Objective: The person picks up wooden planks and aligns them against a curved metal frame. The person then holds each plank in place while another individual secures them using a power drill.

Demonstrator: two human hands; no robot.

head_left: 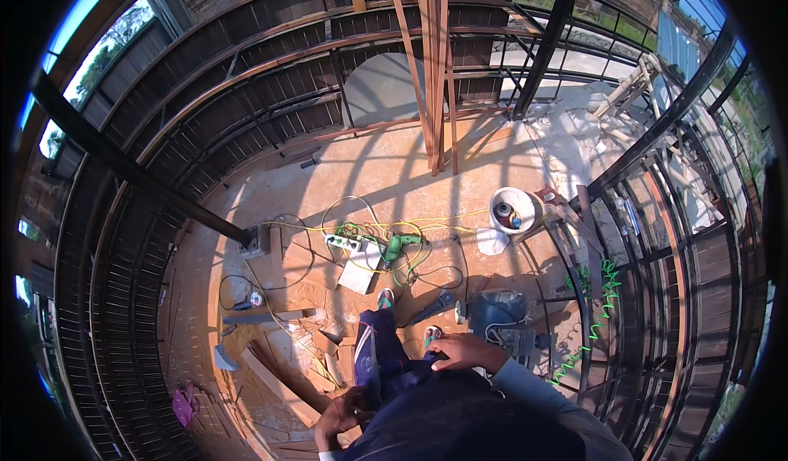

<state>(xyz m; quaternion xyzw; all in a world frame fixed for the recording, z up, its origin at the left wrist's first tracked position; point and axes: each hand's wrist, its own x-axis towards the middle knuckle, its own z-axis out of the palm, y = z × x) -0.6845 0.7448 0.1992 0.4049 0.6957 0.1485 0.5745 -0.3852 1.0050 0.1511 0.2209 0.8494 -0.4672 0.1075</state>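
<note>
2 bare hands apart – right hand (464, 352) flat on dark trouser thigh (386, 354), left hand (341, 416) loosely curled, empty, near rough timber offcuts (283, 379)

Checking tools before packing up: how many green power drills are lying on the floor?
1. The green drill lies on the floor among tangled cords, ahead of the person's feet, left of the white bucket. Others may be hidden.

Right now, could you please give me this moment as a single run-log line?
left hand: by left thigh, holds nothing visible | right hand: resting on right thigh | green drill: on floor ahead among cables | white bucket: on floor, right
</note>
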